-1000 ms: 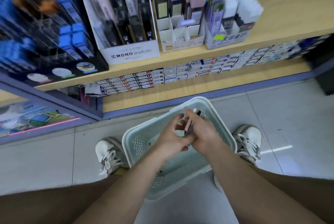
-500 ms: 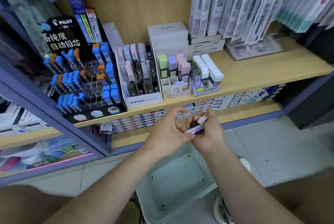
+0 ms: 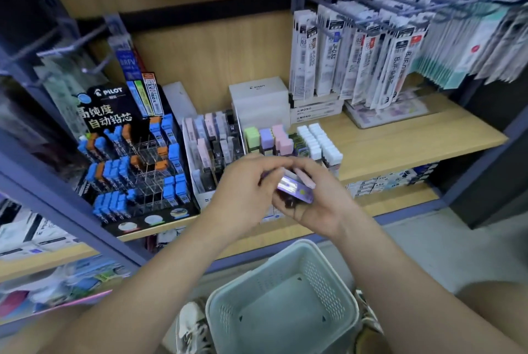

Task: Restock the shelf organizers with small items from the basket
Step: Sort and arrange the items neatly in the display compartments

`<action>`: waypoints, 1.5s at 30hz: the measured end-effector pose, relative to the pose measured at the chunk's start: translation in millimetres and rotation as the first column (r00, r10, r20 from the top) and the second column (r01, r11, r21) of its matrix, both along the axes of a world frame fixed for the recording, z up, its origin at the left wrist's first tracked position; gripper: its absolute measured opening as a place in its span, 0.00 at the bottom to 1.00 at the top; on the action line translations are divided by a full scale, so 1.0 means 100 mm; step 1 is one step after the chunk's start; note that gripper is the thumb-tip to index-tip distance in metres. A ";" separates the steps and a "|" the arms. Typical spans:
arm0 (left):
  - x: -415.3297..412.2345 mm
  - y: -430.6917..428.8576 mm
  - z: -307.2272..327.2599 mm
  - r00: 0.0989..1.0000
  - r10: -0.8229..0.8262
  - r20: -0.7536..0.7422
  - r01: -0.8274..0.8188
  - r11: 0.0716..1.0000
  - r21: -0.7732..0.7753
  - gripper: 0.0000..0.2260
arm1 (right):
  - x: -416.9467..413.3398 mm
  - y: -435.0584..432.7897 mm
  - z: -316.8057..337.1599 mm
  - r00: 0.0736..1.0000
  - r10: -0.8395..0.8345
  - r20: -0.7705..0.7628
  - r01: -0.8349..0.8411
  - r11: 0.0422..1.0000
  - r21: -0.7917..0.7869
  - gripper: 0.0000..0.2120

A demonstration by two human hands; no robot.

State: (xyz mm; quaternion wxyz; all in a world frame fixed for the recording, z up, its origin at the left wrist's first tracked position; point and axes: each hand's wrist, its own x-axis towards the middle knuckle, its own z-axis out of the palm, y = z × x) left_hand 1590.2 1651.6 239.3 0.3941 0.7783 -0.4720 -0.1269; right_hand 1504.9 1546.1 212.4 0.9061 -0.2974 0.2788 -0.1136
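Observation:
My right hand (image 3: 317,205) cups a small stack of flat lead cases (image 3: 295,186), purple and pink, in front of the shelf. My left hand (image 3: 247,196) pinches the top of that stack with its fingertips. Behind the hands stand the shelf organizers: a white MONO box (image 3: 213,151) of slim cases and a box of pastel-capped cases (image 3: 270,138), partly hidden by my fingers. The pale green basket (image 3: 285,296) rests on the floor between my feet, and its visible bottom looks bare.
A black PILOT lead display (image 3: 134,159) with blue and orange cases fills the shelf's left. White-capped cases (image 3: 321,143) stand right of the pastel ones. Refill packs (image 3: 357,53) hang on hooks above. The wooden shelf (image 3: 405,139) runs right.
My hands rose from inside the basket up to shelf height with the cases. The view lifted from the floor to the shelf.

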 end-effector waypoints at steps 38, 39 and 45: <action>0.32 -0.99 -0.01 0.910 -0.057 -0.412 0.096 0.993 0.074 0.15 | -0.08 -1.10 0.16 0.967 -0.028 -0.253 -0.140 0.772 -0.621 0.06; 0.30 -1.02 -0.01 0.910 -0.095 -0.403 0.131 0.990 0.061 0.18 | -0.08 -1.08 0.15 0.965 -0.029 -0.259 -0.147 0.759 -0.635 0.05; 0.42 -1.16 -0.15 0.997 0.025 -0.079 -0.025 1.000 0.006 0.12 | -0.09 -1.20 0.19 0.936 -0.222 -0.274 0.052 0.855 -0.516 0.06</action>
